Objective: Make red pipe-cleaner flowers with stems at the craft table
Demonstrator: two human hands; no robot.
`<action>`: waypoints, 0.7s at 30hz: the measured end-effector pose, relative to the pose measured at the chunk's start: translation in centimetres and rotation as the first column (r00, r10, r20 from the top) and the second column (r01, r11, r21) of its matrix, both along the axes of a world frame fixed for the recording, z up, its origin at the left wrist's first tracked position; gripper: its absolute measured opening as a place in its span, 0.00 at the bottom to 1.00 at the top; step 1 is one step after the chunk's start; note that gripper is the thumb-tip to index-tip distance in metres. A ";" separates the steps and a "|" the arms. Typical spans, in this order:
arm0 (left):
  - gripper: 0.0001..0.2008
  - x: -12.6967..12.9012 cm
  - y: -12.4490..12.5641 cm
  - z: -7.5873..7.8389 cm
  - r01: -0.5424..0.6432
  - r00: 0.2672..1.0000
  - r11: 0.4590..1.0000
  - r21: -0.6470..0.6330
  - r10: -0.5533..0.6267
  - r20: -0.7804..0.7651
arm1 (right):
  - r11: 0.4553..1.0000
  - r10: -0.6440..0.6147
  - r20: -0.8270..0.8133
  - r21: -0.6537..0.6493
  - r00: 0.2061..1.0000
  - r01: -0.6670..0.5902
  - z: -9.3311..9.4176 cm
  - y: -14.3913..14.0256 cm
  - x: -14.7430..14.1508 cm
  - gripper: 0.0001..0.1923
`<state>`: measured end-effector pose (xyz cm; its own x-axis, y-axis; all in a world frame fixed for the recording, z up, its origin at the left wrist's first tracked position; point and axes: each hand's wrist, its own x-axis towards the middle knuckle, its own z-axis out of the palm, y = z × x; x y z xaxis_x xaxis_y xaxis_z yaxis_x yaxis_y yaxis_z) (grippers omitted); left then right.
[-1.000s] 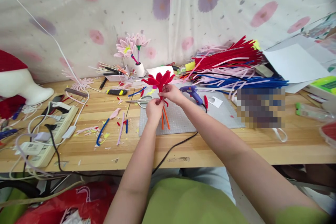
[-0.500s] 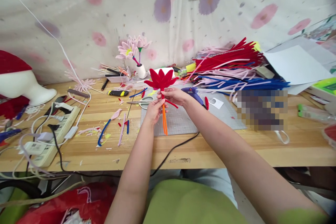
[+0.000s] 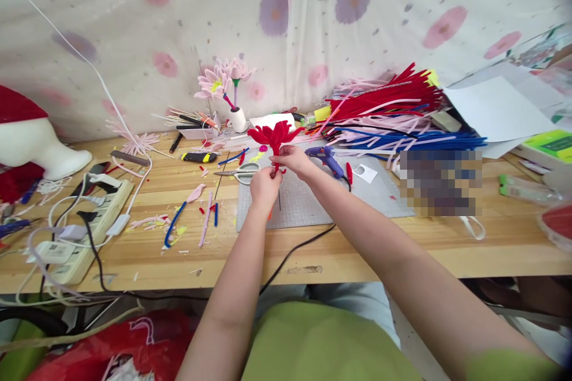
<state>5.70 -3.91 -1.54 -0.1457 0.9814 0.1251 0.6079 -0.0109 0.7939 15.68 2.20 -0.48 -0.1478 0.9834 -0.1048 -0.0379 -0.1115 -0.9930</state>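
As I work at frame centre, my left hand (image 3: 264,183) and right hand (image 3: 292,159) both pinch the red flower (image 3: 273,134) by its stem.

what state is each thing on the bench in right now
red flower: held upright above the mat, petals spread
left hand: closed on the flower's stem
right hand: pinching just under the petals
scissors: lying flat, blades shut
glue gun: lying on the mat
pink flowers: standing in a white holder
power strip: plugs in it
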 end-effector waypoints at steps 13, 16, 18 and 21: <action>0.09 -0.3 -0.2 -0.3 0.190 0.655 0.961 -0.199 0.027 0.755 | 0.911 0.337 -0.278 -0.144 0.900 -0.386 0.2 0.2 2.5 0.09; 0.10 -0.1 -0.4 -0.2 0.175 0.673 0.965 -0.198 0.029 0.739 | 0.947 0.292 -0.240 -0.065 0.926 -0.316 0.2 0.4 2.4 0.08; 0.10 0.2 -0.4 -0.2 0.151 0.706 0.970 -0.188 0.027 0.708 | 0.962 0.263 -0.198 -0.015 0.944 -0.271 0.3 0.4 2.3 0.09; 0.07 0.8 -0.3 -0.4 0.103 0.768 0.979 -0.175 0.034 0.639 | 0.979 0.206 -0.122 0.033 0.971 -0.204 0.6 0.3 2.1 0.11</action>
